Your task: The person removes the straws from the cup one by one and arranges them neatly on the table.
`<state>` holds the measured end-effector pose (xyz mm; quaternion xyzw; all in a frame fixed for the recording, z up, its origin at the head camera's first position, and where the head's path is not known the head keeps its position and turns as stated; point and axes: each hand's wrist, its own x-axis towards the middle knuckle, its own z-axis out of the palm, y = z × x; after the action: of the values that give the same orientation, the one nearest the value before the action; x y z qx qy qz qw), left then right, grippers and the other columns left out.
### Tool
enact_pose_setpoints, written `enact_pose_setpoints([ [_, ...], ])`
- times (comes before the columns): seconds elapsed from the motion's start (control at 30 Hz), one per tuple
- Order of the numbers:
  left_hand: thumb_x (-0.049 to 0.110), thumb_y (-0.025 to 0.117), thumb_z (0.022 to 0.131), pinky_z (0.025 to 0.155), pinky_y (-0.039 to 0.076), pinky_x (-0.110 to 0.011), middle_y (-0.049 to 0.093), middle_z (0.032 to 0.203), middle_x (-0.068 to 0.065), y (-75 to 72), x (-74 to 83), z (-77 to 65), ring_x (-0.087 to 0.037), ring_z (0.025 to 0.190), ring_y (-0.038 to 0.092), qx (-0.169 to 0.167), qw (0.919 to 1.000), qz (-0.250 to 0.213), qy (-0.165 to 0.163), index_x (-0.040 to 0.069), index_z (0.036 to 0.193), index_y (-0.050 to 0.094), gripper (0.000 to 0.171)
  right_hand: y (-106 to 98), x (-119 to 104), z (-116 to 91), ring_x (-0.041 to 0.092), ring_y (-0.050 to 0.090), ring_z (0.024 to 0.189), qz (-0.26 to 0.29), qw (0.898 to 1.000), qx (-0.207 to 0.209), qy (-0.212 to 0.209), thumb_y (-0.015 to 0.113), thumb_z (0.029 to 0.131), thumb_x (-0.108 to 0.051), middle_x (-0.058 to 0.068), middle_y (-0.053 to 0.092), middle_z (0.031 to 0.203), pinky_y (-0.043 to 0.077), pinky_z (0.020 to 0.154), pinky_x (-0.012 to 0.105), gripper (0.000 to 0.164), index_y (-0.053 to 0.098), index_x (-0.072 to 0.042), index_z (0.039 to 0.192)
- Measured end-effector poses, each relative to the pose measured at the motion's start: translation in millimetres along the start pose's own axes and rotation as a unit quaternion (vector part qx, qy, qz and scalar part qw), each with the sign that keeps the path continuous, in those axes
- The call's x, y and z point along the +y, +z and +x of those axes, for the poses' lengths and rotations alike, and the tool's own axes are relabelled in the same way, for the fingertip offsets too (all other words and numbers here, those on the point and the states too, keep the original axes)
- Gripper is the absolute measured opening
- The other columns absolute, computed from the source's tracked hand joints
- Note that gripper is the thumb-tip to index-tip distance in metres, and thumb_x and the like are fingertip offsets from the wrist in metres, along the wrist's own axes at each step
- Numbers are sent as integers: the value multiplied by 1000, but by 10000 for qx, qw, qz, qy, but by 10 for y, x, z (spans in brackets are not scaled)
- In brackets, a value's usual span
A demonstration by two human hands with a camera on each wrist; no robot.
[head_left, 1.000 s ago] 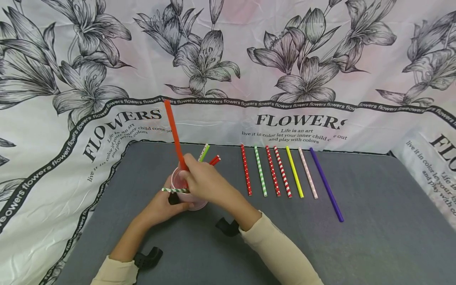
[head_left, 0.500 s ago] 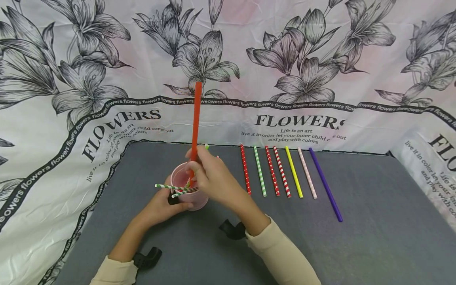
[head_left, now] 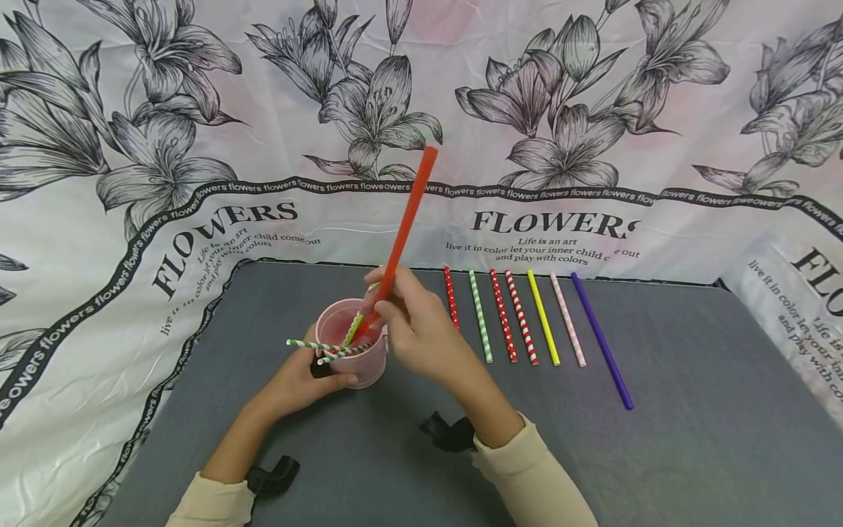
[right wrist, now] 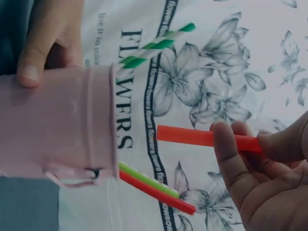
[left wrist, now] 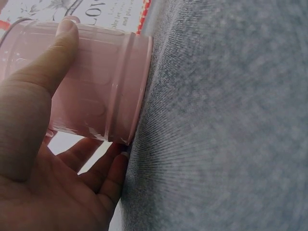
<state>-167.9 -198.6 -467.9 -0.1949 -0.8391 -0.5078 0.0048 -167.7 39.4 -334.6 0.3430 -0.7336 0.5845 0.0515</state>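
My left hand (head_left: 304,384) holds a small pink bucket (head_left: 369,367) standing on the table, its thumb along the near side and its other fingers round the far side. Over the bucket my right hand (head_left: 424,333) pinches an orange-red straw (head_left: 410,212), tilted to the right. In the right wrist view the lower end of this straw (right wrist: 185,136) is apart from the bucket's rim. Green-and-white striped straws (head_left: 299,343) lean out of the bucket to the left. A lime straw (right wrist: 149,179) and a red straw (right wrist: 159,193) lean out the other way.
Several straws lie in a row right of the bucket, among them a yellow straw (head_left: 544,318), a pale pink straw (head_left: 569,320) and a long purple straw (head_left: 602,340). Behind the grey table (head_left: 691,351) hangs a white cloth (head_left: 421,219) with printed flowers.
My right hand has moved right and swung the orange-red straw from a left tilt through upright to a right tilt. Another green striped straw has come to lean left. My left hand stays put.
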Motion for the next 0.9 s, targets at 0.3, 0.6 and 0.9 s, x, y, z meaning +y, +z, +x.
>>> enact_pose_setpoints([
  [0.3, 22, 89, 77, 104, 37, -26, 53, 138, -3, 25, -23, -4, -19, 123, 51, 30, 10000, -45, 71, 9, 145, 41, 85, -249, 28, -170, 24, 64, 78, -200, 9988, 446, -93, 57, 98, 6, 11, 65, 95, 56, 68, 39, 33, 51, 0, 131],
  [0.6, 21, 88, 78, 103, 36, -24, 51, 139, -5, 4, -47, -16, -19, 123, 51, 27, 10000, -24, 80, 8, 144, 42, 82, -461, 129, -277, 25, 63, 81, -881, 9939, 579, 320, 55, 100, 4, 11, 65, 96, 54, 70, 40, 47, 44, -4, 144],
  [0.9, 21, 88, 78, 103, 37, -24, 51, 140, -5, 6, -50, -10, -19, 123, 51, 18, 9999, -43, 127, 8, 144, 42, 82, -837, 249, -421, 25, 60, 75, -1569, 9829, 709, 651, 52, 100, 8, 11, 65, 97, 51, 65, 32, 60, 37, -12, 154],
])
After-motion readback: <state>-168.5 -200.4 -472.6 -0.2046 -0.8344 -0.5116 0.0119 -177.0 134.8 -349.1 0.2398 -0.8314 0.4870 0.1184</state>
